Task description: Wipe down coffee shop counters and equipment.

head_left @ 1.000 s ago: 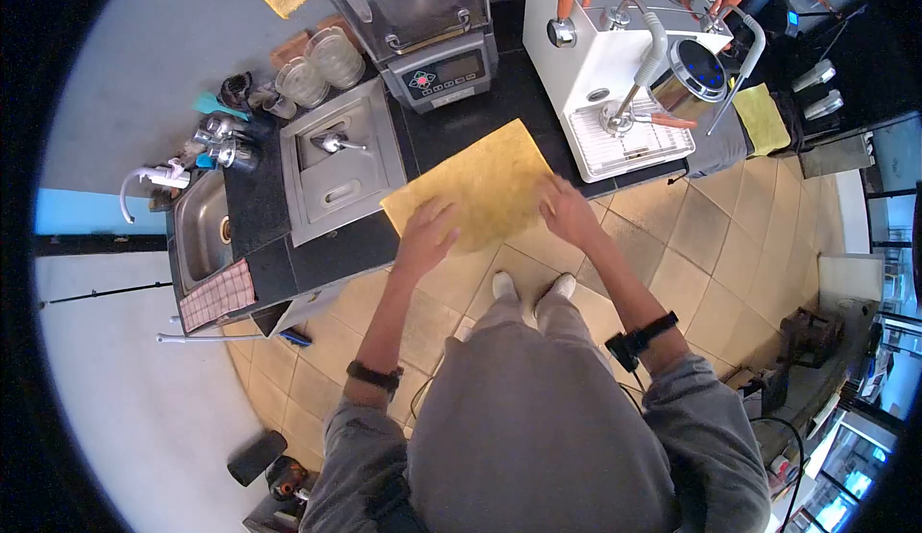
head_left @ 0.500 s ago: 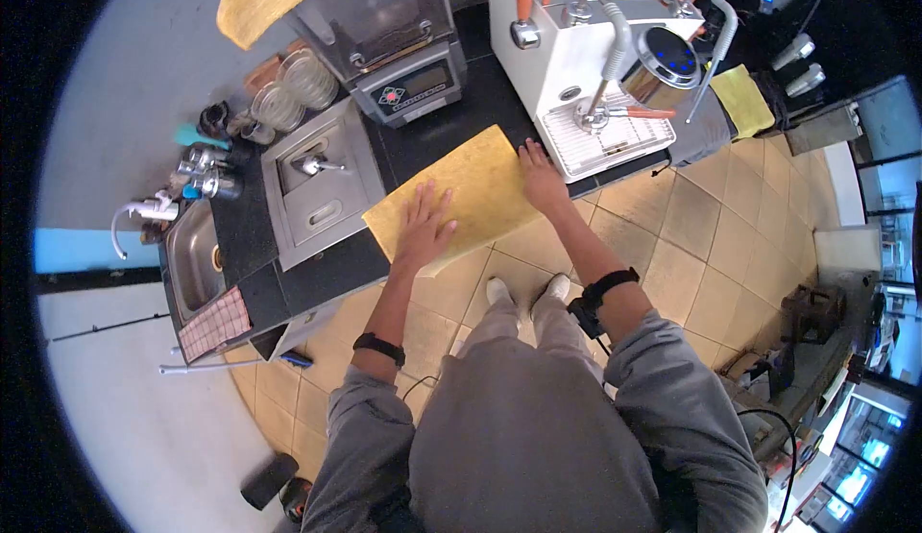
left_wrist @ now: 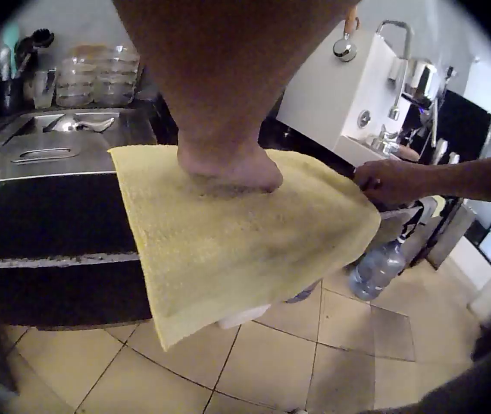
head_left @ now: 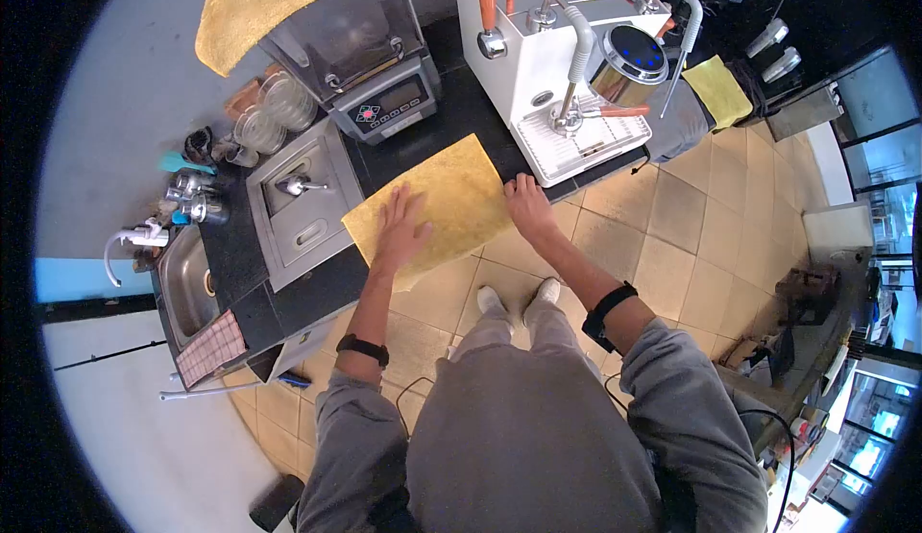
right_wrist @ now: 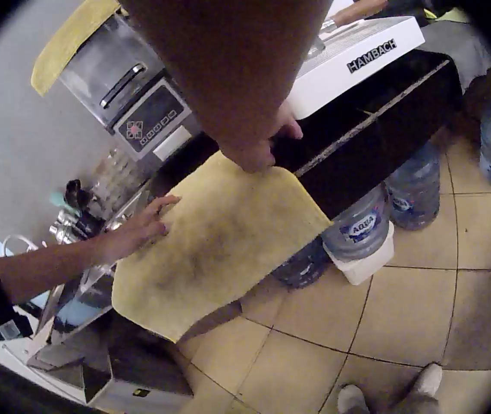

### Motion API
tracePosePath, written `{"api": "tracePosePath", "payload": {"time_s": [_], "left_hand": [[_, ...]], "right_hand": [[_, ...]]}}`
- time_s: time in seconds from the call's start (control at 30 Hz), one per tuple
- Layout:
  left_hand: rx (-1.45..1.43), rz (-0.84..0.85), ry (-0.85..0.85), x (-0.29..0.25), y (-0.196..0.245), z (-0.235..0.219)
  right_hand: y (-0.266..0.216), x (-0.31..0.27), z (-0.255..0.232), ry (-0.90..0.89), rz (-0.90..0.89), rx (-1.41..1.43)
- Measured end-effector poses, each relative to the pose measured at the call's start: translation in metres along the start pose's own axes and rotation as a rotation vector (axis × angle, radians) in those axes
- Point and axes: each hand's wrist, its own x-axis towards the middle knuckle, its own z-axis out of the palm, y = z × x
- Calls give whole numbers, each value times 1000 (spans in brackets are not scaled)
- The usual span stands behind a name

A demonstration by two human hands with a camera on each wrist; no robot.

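Note:
A yellow cloth (head_left: 437, 208) lies over the front edge of the dark counter, its near part hanging down in front. Across the left part of it my left hand (head_left: 399, 230) rests with straight, spread fingers. My right hand (head_left: 530, 210) is at the cloth's right edge, fingers curled in at the border. From the left wrist, the right hand (left_wrist: 387, 181) looks like a loose fist at the cloth's far corner. In the right wrist view the cloth (right_wrist: 219, 233) shows dark smudges, and the left hand (right_wrist: 146, 226) touches its left side.
Behind the cloth stands a blender (head_left: 389, 106) with another yellow cloth (head_left: 274, 0) over its top. A white espresso machine (head_left: 519, 72) is close by on the right. Left are a steel rinser tray (head_left: 305, 235) and a sink (head_left: 184, 278). Water bottles (right_wrist: 362, 228) stand below the counter.
The left hand has gone from the cloth's near left part to lying flat upon it. The right hand's fingers, straight half a second ago, are now curled at the edge. The head view has shifted right.

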Motion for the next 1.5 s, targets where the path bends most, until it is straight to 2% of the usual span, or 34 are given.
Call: {"api": "tracePosePath", "payload": {"time_s": [0.03, 0.1, 0.13, 0.2, 0.33, 0.4, 0.57, 0.67, 0.7, 0.77, 0.8, 0.87, 0.9, 0.97, 1.0, 1.07, 1.1, 1.17, 1.2, 1.27, 1.3, 1.33, 1.37, 1.4, 1.43, 1.5], "left_hand": [[-3, -22, -10, 1, 1, 2], [28, -36, 18, 5, 6, 9], [57, -50, 41, 7, 7, 13], [54, -35, 62, 3, 8, 16], [26, -12, 86, 2, 7, 15], [34, 2, 99, 2, 9, 15], [40, 26, 137, 0, 9, 14], [58, -1, 122, 1, 10, 13], [51, 8, 129, 2, 10, 12], [34, 9, 135, 2, 10, 14], [51, -2, 123, 1, 14, 9], [59, -18, 109, 4, 16, 10], [69, -8, 143, 6, 14, 14], [72, 0, 177, 14, 14, 14], [75, 24, 211, 16, 17, 11], [76, 46, 238, 22, 19, 7], [80, 39, 222, 28, 20, 6], [75, 45, 213, 40, 22, 7], [90, 36, 199, 48, 25, 9], [97, 47, 195, 66, 34, 14], [19, 150, 165, 72, 40, 18], [-58, 254, 131, 76, 45, 23], [-64, 271, 130, 78, 52, 30], [-34, 209, 157, 80, 60, 38], [-3, 145, 192, 85, 69, 41], [23, 122, 192, 92, 87, 33]], "right_hand": [[1, 1, -1, 2, -3, 1], [5, 7, 0, 245, -91, -120], [8, 11, 6, 249, -93, -120], [9, 19, 14, 472, -124, -130], [11, 25, 28, 470, -154, -318], [13, 29, 29, 418, -258, -570], [18, 26, 9, 455, -311, -379], [17, 25, 2, 221, -257, -263], [18, 25, 5, 222, -259, -270], [20, 21, 14, 178, -127, -131], [18, 10, 6, 168, -134, -139], [9, -21, -31, 38, 66, 166], [8, -33, -41, 34, 65, 160], [14, -57, -50, -35, 332, 357], [21, -69, -48, -45, 330, 350], [36, -95, -40, -57, 528, 894], [43, -109, -35, -60, 532, 891], [60, -132, -30, -68, 598, 1420], [71, -142, -34, -53, 603, 1413], [93, -157, -48, 161, 523, 1736], [91, -168, -93, 239, 570, 1645], [115, -174, -108, 404, 467, 1293], [106, -174, -160, 558, 435, 1340], [139, -170, -172, 687, 215, 870], [118, -156, -228, 879, 191, 1125], [143, -124, -292, 929, 10, 1213]]}}
